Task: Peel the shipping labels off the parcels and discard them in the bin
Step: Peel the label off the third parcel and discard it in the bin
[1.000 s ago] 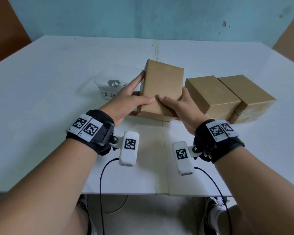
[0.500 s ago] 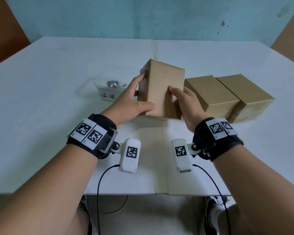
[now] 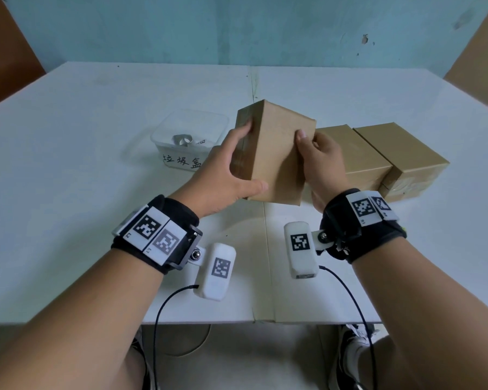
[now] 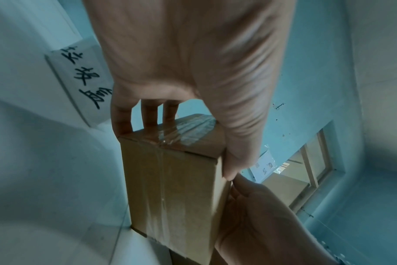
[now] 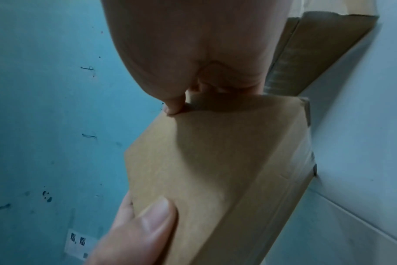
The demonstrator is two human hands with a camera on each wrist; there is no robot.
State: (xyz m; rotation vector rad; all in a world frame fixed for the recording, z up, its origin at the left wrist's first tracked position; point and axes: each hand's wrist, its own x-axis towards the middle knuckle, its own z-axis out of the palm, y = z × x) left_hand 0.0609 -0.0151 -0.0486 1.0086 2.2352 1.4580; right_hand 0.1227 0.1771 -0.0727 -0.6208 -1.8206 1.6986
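Observation:
A brown cardboard parcel is held tilted up above the middle of the white table. My left hand grips its taped left side, thumb on the near lower corner. My right hand grips the right edge, thumb on the front face. The left wrist view shows the parcel with clear tape along its seam; the right wrist view shows its plain face. No label shows on the faces I see. The clear plastic bin with handwritten characters stands left of the parcel and holds a curled white label.
Two more brown parcels lie side by side right of the held one. The white table has a seam down the middle. Its near edge is just below my wrists.
The parcel has been turned and tipped more upright in both hands; its taped left side now faces me, and my right thumb has moved up onto the front face.

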